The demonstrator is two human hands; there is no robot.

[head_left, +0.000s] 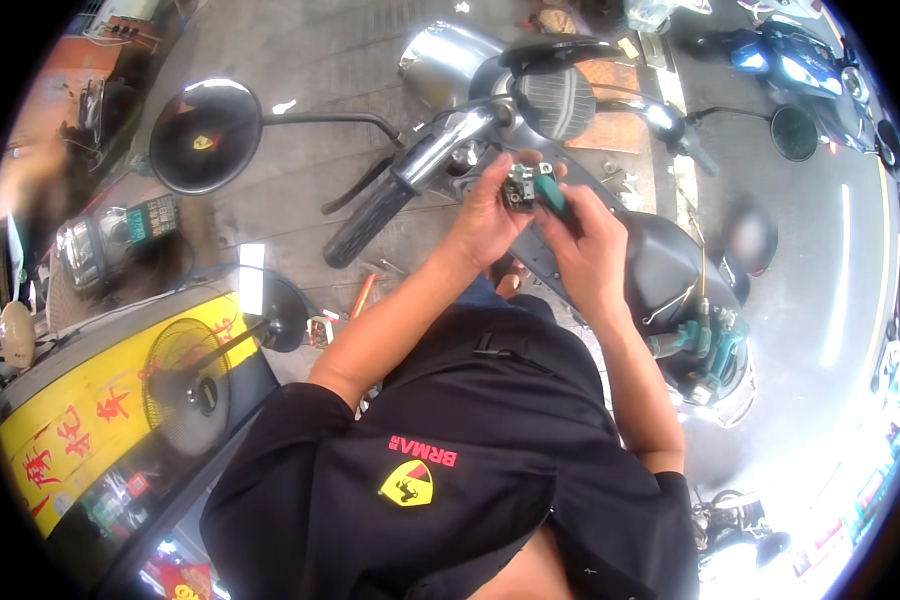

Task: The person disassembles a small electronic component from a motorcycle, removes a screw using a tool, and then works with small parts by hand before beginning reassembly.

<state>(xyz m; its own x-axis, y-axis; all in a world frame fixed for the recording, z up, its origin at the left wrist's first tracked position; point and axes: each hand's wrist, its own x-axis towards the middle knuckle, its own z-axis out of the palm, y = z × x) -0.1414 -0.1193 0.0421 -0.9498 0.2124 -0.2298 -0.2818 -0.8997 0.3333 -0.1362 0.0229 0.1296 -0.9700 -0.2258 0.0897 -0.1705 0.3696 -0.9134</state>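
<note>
Above the scooter's [560, 235] footwell, my two hands meet close together. My left hand [482, 218] is closed around a small black and silver metal part [519, 187], which looks like a mechanical fitting; its exact kind cannot be made out. In my right hand [592, 245] the fingers are wrapped round a green-handled tool [549, 192], held against the right side of the part. The tool's tip is hidden. Left of my hands is the scooter's black handlebar grip [370, 222], with the round instrument dial [558, 104] beyond.
Two green power tools [715, 352] lie on the scooter's rear at right, near its dark seat [658, 262]. Round mirrors [206, 137] stick out on both sides. A standing fan [188, 385] is at lower left by a yellow sign panel [65, 440]. Other motorbikes [805, 70] stand at far right.
</note>
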